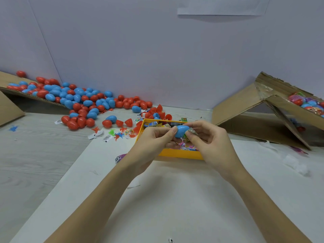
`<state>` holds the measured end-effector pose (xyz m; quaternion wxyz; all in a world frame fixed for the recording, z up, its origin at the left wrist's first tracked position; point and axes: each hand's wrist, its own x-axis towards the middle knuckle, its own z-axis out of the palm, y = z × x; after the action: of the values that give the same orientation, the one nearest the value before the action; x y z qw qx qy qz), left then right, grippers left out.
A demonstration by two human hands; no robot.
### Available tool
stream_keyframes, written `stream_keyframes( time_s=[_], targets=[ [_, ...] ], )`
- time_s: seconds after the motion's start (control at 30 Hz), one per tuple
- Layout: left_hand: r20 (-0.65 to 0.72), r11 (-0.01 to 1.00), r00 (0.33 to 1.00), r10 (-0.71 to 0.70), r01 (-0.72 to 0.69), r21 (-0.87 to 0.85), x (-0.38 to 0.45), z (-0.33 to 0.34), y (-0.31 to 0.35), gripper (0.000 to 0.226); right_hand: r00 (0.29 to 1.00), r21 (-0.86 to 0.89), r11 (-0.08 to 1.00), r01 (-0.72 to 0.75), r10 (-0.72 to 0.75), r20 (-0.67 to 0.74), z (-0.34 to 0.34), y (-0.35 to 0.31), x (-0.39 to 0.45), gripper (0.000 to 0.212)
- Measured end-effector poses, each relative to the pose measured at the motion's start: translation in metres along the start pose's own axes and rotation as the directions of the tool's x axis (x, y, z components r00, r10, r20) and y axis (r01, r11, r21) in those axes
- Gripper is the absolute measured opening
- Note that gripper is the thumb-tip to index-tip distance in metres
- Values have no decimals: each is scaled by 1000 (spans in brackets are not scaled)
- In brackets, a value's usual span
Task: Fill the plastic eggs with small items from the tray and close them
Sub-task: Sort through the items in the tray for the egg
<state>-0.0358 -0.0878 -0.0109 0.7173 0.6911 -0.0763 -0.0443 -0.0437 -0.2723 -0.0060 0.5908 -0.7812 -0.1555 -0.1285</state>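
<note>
Both hands are up over the yellow tray (177, 153), working on one blue egg half (181, 131). The left hand (154, 137) pinches it from the left side, thumb and fingertips curled round the rounded shell. The right hand (208, 139) has its thumb and forefinger pinched on a small crinkly wrapped item (192, 132), right at the open end of that half, touching it. Hard to say how much of the item is already inside, since the fingers cover the rim.

The tray sits on a white sheet (175, 199), directly under the hands, and it's packed with little wrapped sweets and boxes (152, 124); only the far corner and a strip near the front wall show.

Left of the tray and further back there's a big spill of red and blue eggs (82, 102), running off a flattened cardboard flap (10, 109). Just behind the tray are some loose red halves (158, 111). Between the spill and the tray lie small plastic figures (121, 134) in orange, blue and green, plus a few barcode scraps (107, 138).

Right of the tray, well apart from it, a tipped cardboard box (259, 106) holds a bag of mixed coloured eggs (306, 102).
</note>
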Motion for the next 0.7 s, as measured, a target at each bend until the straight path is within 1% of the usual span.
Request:
stream_keyframes(
  time_s=[0.07, 0.2, 0.43, 0.53, 0.7],
  targets=[
    [5, 1000, 1000, -13, 13, -26, 0, -1, -1, 30, 1000, 23, 1000, 0, -1, 16, -1, 0, 0, 16],
    [3, 994, 999, -34, 34, -102, 0, -1, 0, 33, 1000, -6, 1000, 21, -21, 22, -1, 2, 0, 15],
    [8, 999, 1000, -8, 9, -54, 0, -1, 1, 33, 999, 17, 999, 51, -51, -6, 1, 3, 0, 16],
    [15, 999, 1000, -1, 2, -49, 0, -1, 1, 32, 998, -13, 998, 67, -67, 2, 1, 3, -1, 15],
    [9, 998, 1000, 10, -9, -56, 0, -1, -1, 38, 996, -7, 996, 85, -85, -5, 0, 5, -1, 17]
  ],
)
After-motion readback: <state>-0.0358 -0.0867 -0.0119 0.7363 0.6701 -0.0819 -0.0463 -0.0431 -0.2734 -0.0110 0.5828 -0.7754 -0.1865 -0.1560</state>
